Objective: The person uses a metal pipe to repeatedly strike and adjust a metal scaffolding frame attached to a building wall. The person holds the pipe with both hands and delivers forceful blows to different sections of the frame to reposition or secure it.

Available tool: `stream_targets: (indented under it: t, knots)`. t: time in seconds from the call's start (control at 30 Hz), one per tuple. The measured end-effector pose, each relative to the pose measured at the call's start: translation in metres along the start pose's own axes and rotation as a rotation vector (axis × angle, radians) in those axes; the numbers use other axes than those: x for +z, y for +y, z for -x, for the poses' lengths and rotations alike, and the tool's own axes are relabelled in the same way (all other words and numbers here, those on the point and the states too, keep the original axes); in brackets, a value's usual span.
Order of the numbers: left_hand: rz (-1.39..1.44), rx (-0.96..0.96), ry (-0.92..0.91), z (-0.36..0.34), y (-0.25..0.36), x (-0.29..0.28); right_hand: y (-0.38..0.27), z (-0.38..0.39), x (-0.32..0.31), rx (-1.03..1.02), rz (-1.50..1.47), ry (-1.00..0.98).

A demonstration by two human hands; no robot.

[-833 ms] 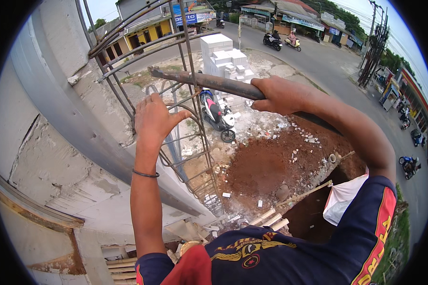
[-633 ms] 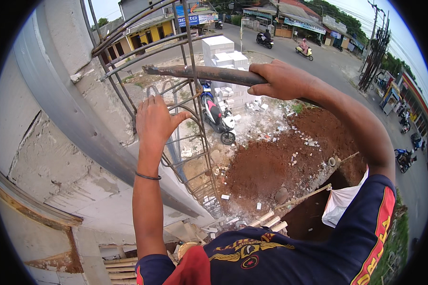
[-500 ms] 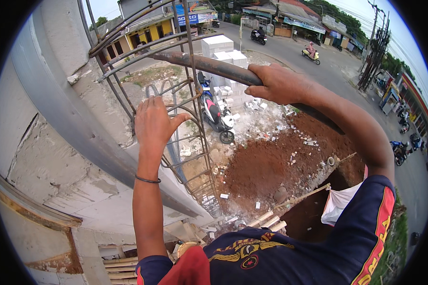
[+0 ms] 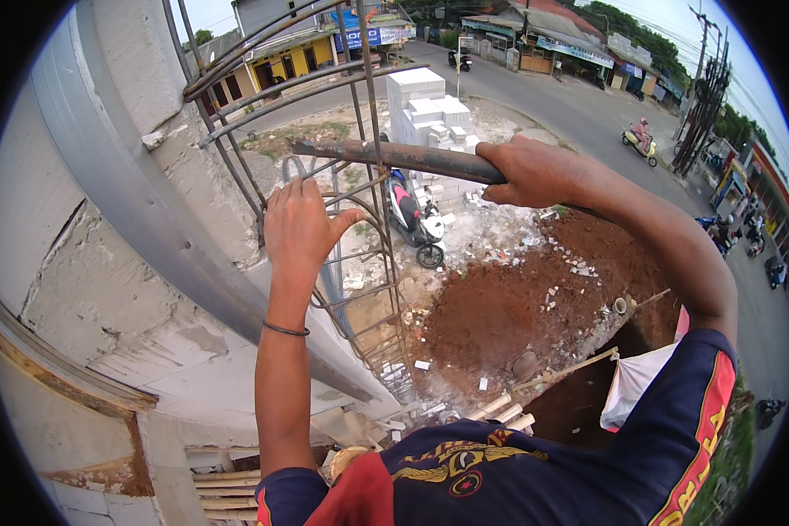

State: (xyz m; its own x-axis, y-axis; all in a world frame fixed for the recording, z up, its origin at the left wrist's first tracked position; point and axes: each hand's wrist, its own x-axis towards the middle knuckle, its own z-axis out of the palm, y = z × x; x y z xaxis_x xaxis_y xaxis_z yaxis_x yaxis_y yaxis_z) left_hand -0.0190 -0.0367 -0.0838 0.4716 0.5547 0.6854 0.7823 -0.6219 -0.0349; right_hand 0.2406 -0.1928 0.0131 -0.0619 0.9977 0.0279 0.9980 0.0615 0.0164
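Observation:
My left hand (image 4: 300, 226), thumb spread out, has its fingers hooked on the steel rebar cage (image 4: 390, 302), beside the grey wall. My right hand (image 4: 522, 171) is closed round a long, rusty dark metal bar (image 4: 412, 156), held almost level across the cage's upper part, its notched end reaching left among the vertical rods. Curved loops and cross-ties of rebar sit just under the bar and around my left hand.
A grey steel beam (image 4: 167, 228) runs along the wall. Below lie a white block stack (image 4: 416, 88), a parked scooter (image 4: 412, 215), reddish soil (image 4: 482, 316), a dark pit (image 4: 570, 403) and bamboo poles (image 4: 223, 491). Riders pass on the road (image 4: 570, 105).
The bar's notched end rose half a second ago and is now lower again, with my right hand following. The view has shifted slightly. Scooters on the road have moved along.

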Motion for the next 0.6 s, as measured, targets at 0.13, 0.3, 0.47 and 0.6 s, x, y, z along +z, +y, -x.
stream_targets:
  t: [0.13, 0.3, 0.47, 0.6]
  knots:
    - [0.035, -0.003, 0.014, -0.001, 0.000, 0.001, 0.009, 0.012, 0.014, 0.030, -0.093, 0.116]
    - [0.037, 0.019, 0.049, 0.000, -0.001, 0.001, 0.028, 0.054, 0.065, 0.195, -0.173, 0.314]
    - [0.058, 0.001, 0.025, 0.000, -0.003, 0.007, 0.046, 0.093, 0.109, 0.307, -0.207, 0.543]
    - [0.252, 0.065, 0.296, -0.002, 0.004, 0.006, 0.041, 0.105, 0.123, 0.417, -0.178, 0.615]
